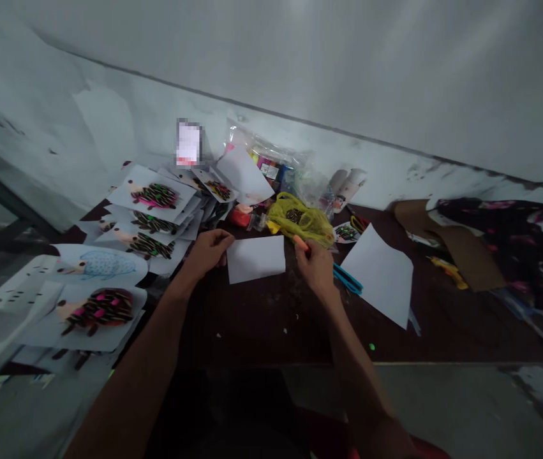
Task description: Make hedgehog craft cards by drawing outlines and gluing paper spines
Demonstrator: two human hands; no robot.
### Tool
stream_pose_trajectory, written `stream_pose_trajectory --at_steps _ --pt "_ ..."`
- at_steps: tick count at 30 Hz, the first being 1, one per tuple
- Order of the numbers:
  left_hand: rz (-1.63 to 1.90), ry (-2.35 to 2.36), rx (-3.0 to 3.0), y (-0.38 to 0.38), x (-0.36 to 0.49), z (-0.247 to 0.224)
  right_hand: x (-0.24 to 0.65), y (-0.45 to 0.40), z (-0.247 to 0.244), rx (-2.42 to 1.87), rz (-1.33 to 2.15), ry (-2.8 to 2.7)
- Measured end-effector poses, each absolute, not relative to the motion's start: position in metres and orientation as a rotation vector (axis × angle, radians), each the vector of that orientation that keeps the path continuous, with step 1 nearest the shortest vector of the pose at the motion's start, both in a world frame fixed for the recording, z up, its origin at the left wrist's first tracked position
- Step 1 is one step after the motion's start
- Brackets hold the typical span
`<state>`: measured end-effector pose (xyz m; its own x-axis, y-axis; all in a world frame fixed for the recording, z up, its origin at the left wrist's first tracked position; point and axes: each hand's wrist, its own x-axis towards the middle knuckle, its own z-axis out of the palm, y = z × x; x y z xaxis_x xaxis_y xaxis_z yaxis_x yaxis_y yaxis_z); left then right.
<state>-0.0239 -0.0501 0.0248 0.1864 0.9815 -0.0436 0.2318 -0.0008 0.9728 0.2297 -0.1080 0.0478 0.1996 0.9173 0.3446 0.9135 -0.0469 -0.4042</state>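
A small blank white sheet of paper [256, 260] lies in front of me on the dark table. My left hand [208, 250] is at its upper left corner, thumb and fingers closed on the edge. To the right of the sheet, my right hand [316, 264] is closed around a short orange stick-like object [300, 242], most of it hidden in the fingers. Just beyond that hand sits a yellow-green plastic bag [295, 215] with dark, patterned pieces inside. Blue-handled scissors [348, 279] lie beside the right wrist.
Stacks of paper with hedgehog crafts [154, 194] fill the left side, with a blue hedgehog drawing [108, 262] among them. A larger white sheet [381, 274] lies right. Brown cardboard [467, 248] and dark floral cloth [505, 236] are at far right. A wall [376, 172] stands behind.
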Motion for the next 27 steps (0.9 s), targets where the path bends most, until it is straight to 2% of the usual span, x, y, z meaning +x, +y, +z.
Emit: stream_pose_trajectory --at_steps 8,15,22,27 --pt "0.989 1.166 1.414 -0.048 -0.022 0.022 0.215 -0.087 0.051 -1.562 0.343 -1.738" --pt "1.02 1.142 1.376 -0.048 -0.02 0.018 0.207 -0.073 0.024 -1.527 0.922 -1.737" --pt "1.007 1.14 1.19 -0.049 -0.02 0.016 0.214 -0.074 0.012 -1.484 0.812 -1.521" --pt "1.091 1.119 1.076 -0.046 -0.022 0.014 0.213 -0.078 0.012 -1.474 0.806 -1.618"
